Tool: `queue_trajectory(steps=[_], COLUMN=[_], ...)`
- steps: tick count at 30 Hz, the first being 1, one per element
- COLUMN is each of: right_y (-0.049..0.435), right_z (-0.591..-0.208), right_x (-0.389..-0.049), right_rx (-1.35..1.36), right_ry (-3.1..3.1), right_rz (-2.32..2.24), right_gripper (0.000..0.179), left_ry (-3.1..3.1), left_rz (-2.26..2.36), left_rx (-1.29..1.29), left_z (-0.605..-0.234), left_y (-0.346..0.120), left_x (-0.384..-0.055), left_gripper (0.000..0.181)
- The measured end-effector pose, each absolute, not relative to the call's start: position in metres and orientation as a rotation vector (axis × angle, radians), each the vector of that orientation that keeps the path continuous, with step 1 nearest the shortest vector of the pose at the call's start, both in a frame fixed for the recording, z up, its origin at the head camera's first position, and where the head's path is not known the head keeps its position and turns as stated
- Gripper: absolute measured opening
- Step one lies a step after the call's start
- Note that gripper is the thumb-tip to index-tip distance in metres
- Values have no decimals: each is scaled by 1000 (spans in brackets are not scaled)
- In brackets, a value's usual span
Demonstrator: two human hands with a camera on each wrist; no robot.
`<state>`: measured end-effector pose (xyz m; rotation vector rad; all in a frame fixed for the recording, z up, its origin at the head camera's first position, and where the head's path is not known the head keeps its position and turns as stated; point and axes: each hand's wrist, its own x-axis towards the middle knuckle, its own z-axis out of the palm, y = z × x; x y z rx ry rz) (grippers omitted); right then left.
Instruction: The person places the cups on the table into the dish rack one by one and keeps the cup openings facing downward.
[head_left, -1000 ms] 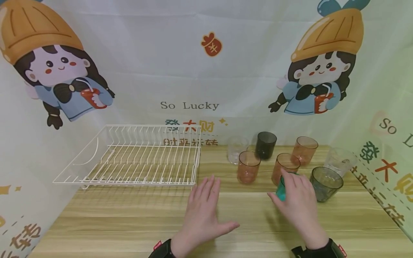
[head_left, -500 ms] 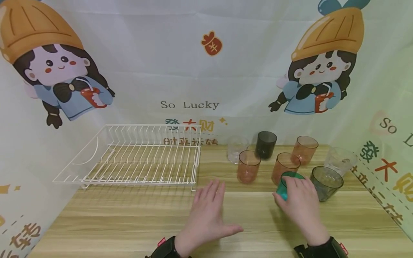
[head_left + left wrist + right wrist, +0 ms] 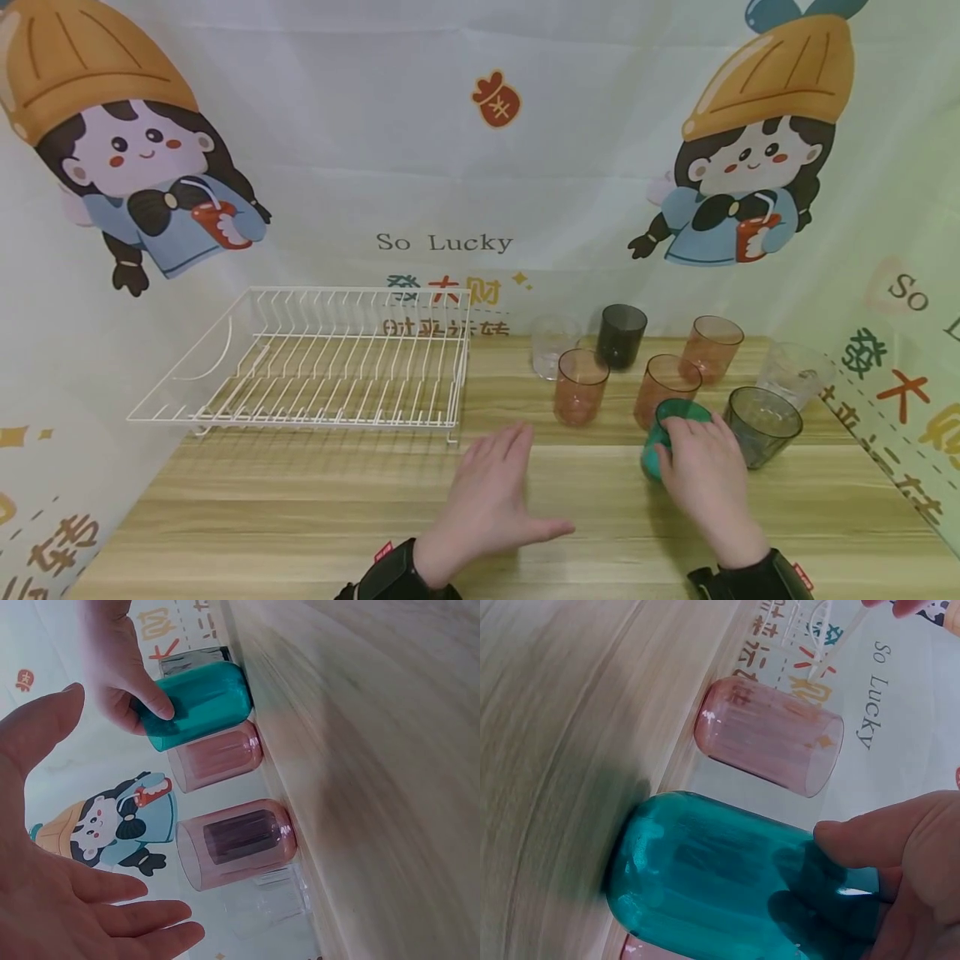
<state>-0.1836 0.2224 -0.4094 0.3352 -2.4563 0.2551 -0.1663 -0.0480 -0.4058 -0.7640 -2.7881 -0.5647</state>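
Note:
My right hand (image 3: 705, 479) grips a teal drinking glass (image 3: 705, 877) near its rim, thumb on the near side and fingers round the far side. The glass stands upright, its base close to the tabletop. Just behind it is a pink glass (image 3: 666, 387), and a grey glass (image 3: 765, 425) stands to its right. My left hand (image 3: 491, 500) is held over the table to the left, fingers straight and thumb spread, holding nothing. Another pink glass (image 3: 236, 844) lies between the two hands, farther back.
A white wire dish rack (image 3: 300, 421) stands at the back left. Behind the front glasses are a dark glass (image 3: 621, 337), a clear glass (image 3: 551, 354) and a third pink glass (image 3: 712, 346). Another clear glass (image 3: 795, 375) is at the right, by the printed cloth wall (image 3: 570, 167).
My right thumb has closed in against the teal glass, and the hand now grips it. The left hand has drifted slightly right, its fingers still straight.

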Motion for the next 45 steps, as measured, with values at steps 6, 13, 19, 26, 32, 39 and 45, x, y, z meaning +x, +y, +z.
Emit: queue_trajectory(steps=[6,13,19,26,32,39,45], right_y=[223,224,221,215,209,200,194], right_z=[-409,-404,-391,-372,-362,-348,-340], right_x=[-183,-179,-171,-161,-158,-156,-155], right_rx=[348,333,347,384,434,485,500], right_ry=[-2425,-2482,-2525,-2518,-2435,-2374,-2347], right_rz=[223,243,330,437,514,594,665], right_gripper=[28,28,28,31,31,30,28], left_ry=[-2812,-2813,-2786,-2787,-2779,-2727,-2708], left_rz=[-615,-668,-719,-824,-903,-1009,-1086], left_rx=[-768,-760,-777,-772,-753,-757,-730], left_z=[-401,-396,-389,-376,-362,-348,-340], left_y=[-46,-47,-47,-49,-50,-53,-56], left_x=[-167,-167,-169,-171,-170,-173,-174], left_gripper=[114,113,114,113,115,112,113])
